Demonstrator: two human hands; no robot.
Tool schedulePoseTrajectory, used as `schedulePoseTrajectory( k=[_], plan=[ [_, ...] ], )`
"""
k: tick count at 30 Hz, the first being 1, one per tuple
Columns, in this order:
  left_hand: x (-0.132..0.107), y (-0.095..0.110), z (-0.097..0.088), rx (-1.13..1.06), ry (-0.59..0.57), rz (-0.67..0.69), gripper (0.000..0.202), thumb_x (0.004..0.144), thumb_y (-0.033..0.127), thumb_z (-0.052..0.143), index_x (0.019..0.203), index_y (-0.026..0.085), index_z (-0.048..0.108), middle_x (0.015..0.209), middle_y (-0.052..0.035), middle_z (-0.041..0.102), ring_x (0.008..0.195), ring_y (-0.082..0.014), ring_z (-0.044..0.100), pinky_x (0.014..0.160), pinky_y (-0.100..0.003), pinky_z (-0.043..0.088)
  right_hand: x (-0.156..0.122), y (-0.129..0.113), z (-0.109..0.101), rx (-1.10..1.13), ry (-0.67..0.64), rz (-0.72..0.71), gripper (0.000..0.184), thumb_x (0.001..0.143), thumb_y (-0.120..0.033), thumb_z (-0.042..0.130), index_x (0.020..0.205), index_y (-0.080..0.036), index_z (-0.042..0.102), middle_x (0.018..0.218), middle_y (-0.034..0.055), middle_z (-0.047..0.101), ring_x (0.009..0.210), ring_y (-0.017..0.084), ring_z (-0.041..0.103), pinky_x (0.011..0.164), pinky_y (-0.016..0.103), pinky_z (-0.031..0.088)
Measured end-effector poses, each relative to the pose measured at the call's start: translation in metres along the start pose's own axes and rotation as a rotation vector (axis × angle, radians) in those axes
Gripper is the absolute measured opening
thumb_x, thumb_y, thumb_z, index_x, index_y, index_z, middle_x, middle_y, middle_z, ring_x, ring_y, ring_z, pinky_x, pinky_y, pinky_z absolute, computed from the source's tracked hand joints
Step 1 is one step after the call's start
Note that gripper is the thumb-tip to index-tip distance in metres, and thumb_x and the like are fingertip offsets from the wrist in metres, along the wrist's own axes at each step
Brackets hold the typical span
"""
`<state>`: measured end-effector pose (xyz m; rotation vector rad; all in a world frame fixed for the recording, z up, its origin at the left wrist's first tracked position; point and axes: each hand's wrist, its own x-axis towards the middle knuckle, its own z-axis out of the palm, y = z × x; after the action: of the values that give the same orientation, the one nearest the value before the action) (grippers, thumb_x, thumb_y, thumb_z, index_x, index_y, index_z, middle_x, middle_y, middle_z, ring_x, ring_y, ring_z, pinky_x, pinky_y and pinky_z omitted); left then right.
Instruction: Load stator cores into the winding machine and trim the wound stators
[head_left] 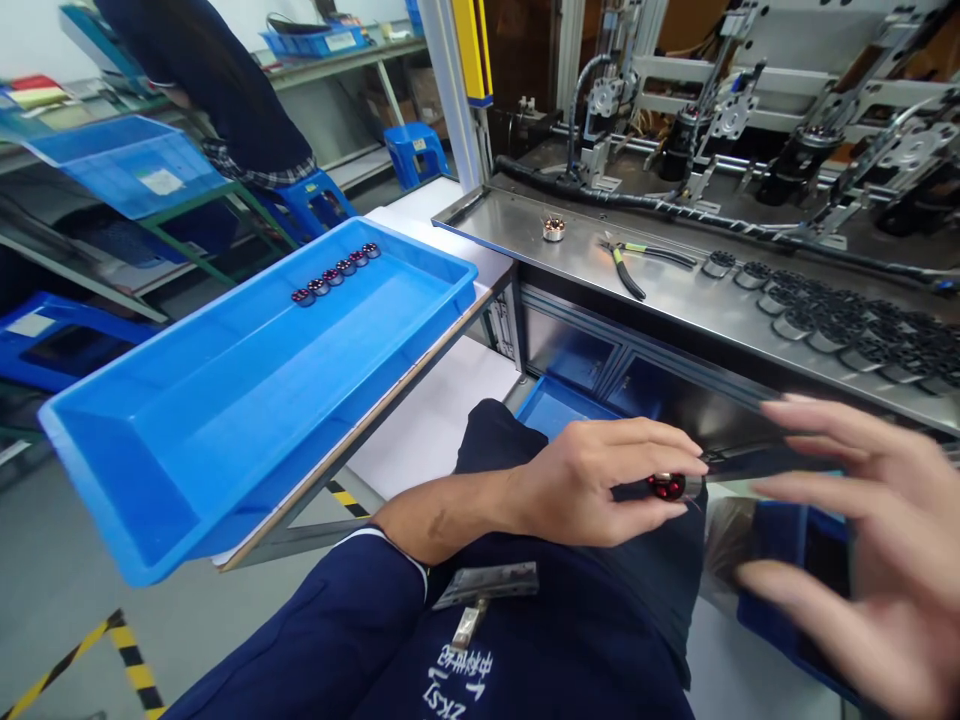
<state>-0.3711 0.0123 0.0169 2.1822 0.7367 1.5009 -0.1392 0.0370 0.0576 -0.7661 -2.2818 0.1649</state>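
Observation:
My left hand [600, 480] reaches across my lap, its fingers pinched on a small red and black round part [667, 486]. My right hand [862, 540] hovers close to the camera at the lower right, fingers spread and blurred, holding nothing. A large blue tray [225, 400] sits on a white table to the left. A short row of several similar round parts [335, 275] lies along its far side. On the steel bench [675, 300] ahead lie black and green pliers [637, 262], one small coil part [553, 229] and a long row of dark round parts [840, 320].
Behind the bench stands a machine with fixtures and cables [750, 130]. Another person in dark clothes [217, 90] sits on a blue stool at the upper left, near a bench with blue bins [127, 165]. A blue bin [559, 410] sits under the steel bench.

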Motion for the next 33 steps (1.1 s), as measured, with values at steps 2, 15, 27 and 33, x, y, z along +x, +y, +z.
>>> schedulePoseTrajectory(
  k=[2, 15, 27, 33],
  plan=[
    [0.000, 0.000, 0.000, 0.008, 0.001, 0.000, 0.020, 0.089, 0.013, 0.066, 0.106, 0.005, 0.072, 0.110, -0.0200, 0.077, 0.107, -0.0212, 0.075, 0.098, -0.027, 0.062, 0.007, -0.013, 0.004, -0.008, -0.112, -0.136, 0.015, 0.092, -0.029, 0.071, 0.102, -0.018, 0.068, 0.143, 0.0145, 0.056, 0.134, 0.034, 0.055, 0.113, 0.051, 0.046],
    [-0.024, -0.018, -0.029, -0.503, 0.285, -0.534, 0.038, 0.075, 0.024, 0.086, 0.109, 0.011, 0.074, 0.115, -0.0164, 0.075, 0.088, -0.0162, 0.074, 0.077, -0.025, 0.062, 0.121, 0.071, 0.027, -0.110, -0.241, -0.160, 0.039, 0.097, -0.053, 0.061, 0.104, -0.017, 0.071, 0.127, 0.0122, 0.068, 0.115, 0.022, 0.066, 0.098, 0.035, 0.050],
    [-0.030, -0.023, -0.052, -0.677, 0.588, -0.708, 0.024, 0.079, 0.029, 0.081, 0.096, 0.014, 0.075, 0.105, -0.0108, 0.076, 0.082, -0.0118, 0.068, 0.076, -0.024, 0.058, 0.206, 0.143, 0.145, -0.364, -0.470, 0.344, 0.071, 0.098, -0.052, 0.058, 0.144, 0.002, 0.050, 0.142, 0.0395, 0.048, 0.136, 0.045, 0.047, 0.103, 0.053, 0.036],
    [-0.029, -0.027, -0.048, -0.682, 0.623, -0.719, 0.023, 0.079, 0.031, 0.081, 0.093, 0.014, 0.076, 0.098, -0.0093, 0.077, 0.080, -0.0117, 0.068, 0.074, -0.024, 0.058, 0.200, 0.147, 0.133, -0.291, -0.443, 0.372, 0.043, 0.094, -0.027, 0.058, 0.129, -0.001, 0.062, 0.131, 0.0360, 0.056, 0.126, 0.041, 0.051, 0.104, 0.053, 0.034]
  ],
)
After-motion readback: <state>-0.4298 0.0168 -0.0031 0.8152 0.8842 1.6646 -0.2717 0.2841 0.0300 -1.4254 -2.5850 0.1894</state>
